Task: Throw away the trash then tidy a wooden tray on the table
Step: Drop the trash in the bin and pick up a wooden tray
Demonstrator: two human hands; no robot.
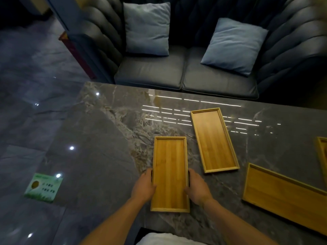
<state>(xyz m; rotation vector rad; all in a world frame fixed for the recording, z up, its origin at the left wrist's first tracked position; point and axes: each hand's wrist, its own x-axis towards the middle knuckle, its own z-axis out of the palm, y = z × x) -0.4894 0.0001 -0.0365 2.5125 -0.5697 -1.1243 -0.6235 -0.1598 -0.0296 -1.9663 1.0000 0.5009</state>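
Head view: left hand (143, 185) and right hand (198, 189) clamp the long sides of a wooden tray (169, 172), lengthwise on the marble table (109, 131). Second tray (214, 139) lies just beside, angled; larger tray (283, 197) further right.

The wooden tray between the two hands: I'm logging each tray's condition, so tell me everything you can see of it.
The wooden tray is a long, narrow rectangle of honey-coloured wood with lengthwise grain, a flat base and a low raised rim all round. It is empty. Its long axis runs away from the person, near the front edge of the marble table. The left hand grips its left rim and the right hand its right rim, near the closer end, thumbs over the rim. Whether it rests on the table or is slightly lifted cannot be told.
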